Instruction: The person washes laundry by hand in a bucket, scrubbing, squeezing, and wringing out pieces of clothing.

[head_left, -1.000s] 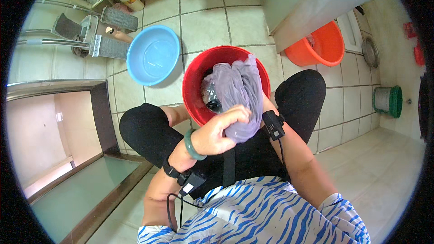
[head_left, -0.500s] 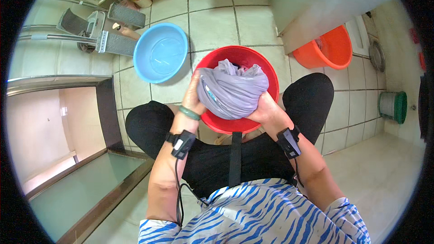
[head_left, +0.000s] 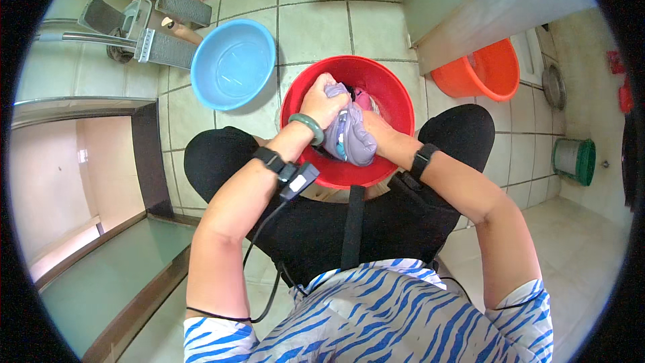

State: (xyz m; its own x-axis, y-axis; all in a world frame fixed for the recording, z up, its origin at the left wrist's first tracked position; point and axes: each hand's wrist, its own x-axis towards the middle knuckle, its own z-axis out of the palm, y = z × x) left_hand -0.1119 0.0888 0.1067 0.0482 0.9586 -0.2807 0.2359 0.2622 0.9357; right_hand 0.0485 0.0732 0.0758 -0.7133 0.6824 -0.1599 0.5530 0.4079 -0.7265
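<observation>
Head view, centre: lavender-grey cloth [head_left: 353,141], one piece, bunched and creased, bearing a blue-and-white patch; located within the mouth of a round red bucket [head_left: 401,111], nearer its lower rim.
Left hand [head_left: 325,99]: fingers curled tightly over the upper end of the cloth, back of the hand uppermost; a green bangle [head_left: 307,126] at the wrist, a black strapped device [head_left: 295,178] farther up the forearm.
Right hand [head_left: 377,130]: against the right side of the cloth, inside the rim; fingers hidden, so how far they are closed, and whether they grip, cannot be told. Black wrist strap [head_left: 423,160] behind it.
Also in the red bucket: pink fabric [head_left: 363,99], partly covered, beyond the cloth.
Upper left of the frame: light-blue basin [head_left: 235,67], round, on pale floor tiles [head_left: 312,30]; grey flat mop heads [head_left: 173,49] on metal poles, beside a pump bottle [head_left: 181,29].
Upper right: orange bucket [head_left: 499,70], partly behind a pale panel [head_left: 463,33].
Right edge: green pail [head_left: 586,163] with a whitish label.
Lower frame: black trousers [head_left: 218,161], knees apart; white shirt with blue stripes [head_left: 383,316].
</observation>
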